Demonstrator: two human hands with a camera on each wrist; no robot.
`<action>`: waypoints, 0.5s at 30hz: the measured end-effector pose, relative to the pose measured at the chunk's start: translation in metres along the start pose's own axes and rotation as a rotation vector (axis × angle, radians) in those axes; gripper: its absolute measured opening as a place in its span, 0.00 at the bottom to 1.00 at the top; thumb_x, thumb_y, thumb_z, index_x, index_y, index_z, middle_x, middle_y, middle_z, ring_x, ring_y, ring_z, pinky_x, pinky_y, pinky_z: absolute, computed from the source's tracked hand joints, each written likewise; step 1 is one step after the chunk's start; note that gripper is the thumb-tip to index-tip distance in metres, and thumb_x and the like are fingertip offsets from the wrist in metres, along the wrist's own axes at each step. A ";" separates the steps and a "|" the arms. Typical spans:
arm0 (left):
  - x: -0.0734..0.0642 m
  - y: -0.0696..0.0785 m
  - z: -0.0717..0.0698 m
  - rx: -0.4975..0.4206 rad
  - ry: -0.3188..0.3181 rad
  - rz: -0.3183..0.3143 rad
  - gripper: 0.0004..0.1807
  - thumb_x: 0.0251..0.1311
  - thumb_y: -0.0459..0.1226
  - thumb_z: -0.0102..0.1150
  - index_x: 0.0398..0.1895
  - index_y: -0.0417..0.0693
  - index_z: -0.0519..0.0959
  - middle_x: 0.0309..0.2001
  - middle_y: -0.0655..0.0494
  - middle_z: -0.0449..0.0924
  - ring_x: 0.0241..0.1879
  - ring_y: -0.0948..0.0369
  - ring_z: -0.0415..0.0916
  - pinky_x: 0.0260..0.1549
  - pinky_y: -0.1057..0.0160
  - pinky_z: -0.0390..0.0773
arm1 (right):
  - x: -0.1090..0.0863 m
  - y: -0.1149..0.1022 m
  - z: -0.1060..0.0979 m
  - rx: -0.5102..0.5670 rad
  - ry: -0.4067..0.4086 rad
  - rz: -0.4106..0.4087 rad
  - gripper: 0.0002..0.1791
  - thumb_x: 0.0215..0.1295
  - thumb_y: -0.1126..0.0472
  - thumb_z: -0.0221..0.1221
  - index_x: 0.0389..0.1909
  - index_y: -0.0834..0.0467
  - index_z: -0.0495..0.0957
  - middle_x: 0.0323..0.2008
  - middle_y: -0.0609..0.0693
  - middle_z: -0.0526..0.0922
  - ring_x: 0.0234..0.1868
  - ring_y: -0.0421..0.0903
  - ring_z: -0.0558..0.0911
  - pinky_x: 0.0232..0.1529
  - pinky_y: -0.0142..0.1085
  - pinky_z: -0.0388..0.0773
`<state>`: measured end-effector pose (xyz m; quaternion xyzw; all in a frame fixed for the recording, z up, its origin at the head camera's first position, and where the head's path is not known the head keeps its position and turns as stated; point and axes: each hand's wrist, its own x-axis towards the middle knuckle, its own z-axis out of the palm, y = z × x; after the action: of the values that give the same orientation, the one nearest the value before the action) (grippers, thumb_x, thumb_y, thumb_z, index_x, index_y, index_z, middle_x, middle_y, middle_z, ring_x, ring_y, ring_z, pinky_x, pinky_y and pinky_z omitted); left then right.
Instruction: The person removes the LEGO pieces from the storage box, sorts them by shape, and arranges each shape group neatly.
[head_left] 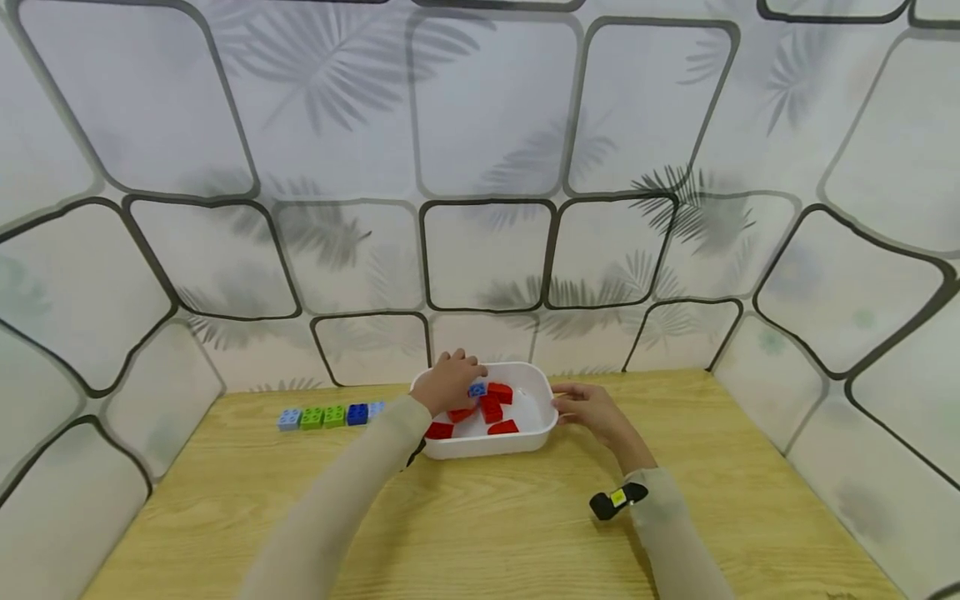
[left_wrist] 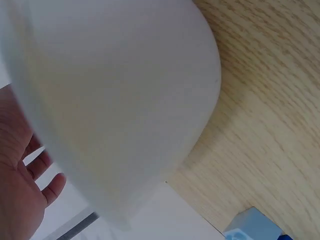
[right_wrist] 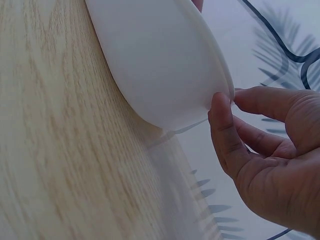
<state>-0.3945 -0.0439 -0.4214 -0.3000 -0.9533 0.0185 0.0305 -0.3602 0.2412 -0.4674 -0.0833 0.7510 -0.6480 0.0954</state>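
Note:
A white tray stands at the back of the table, with several red bricks and a blue brick in it. My left hand reaches over the tray's left side, its fingertips close above the blue brick. In the left wrist view, loosely bent fingers show past the tray's rim with no brick visible between them; the thumb is hidden. At the opposite end, my right hand pinches the tray's rim between thumb and fingers, as the right wrist view shows at close range.
Left of the tray runs a row of bricks on the wooden table: a light blue brick, two green bricks, a dark blue brick and another light blue brick. A patterned white curtain surrounds the back and sides.

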 end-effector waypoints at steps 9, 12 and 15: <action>0.007 0.003 0.007 0.006 0.008 -0.003 0.22 0.62 0.43 0.69 0.59 0.52 0.82 0.57 0.54 0.81 0.55 0.54 0.72 0.60 0.49 0.72 | 0.002 0.000 -0.002 0.001 0.000 0.002 0.24 0.73 0.68 0.58 0.65 0.76 0.69 0.50 0.61 0.84 0.39 0.40 0.85 0.42 0.32 0.84; 0.008 0.004 0.008 -0.005 0.009 0.002 0.22 0.62 0.44 0.70 0.58 0.51 0.83 0.56 0.53 0.81 0.55 0.53 0.71 0.59 0.48 0.71 | 0.002 0.001 -0.002 0.005 -0.004 -0.004 0.24 0.73 0.68 0.58 0.65 0.77 0.69 0.48 0.60 0.85 0.38 0.40 0.85 0.42 0.32 0.84; 0.008 0.006 0.009 -0.022 0.007 0.002 0.21 0.61 0.44 0.71 0.56 0.50 0.83 0.56 0.52 0.81 0.55 0.53 0.71 0.60 0.46 0.70 | 0.002 0.003 -0.002 0.012 -0.002 0.001 0.24 0.73 0.68 0.58 0.65 0.77 0.69 0.48 0.59 0.85 0.37 0.39 0.85 0.41 0.32 0.84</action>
<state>-0.3987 -0.0348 -0.4305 -0.3015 -0.9529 0.0070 0.0307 -0.3627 0.2427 -0.4701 -0.0830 0.7471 -0.6523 0.0969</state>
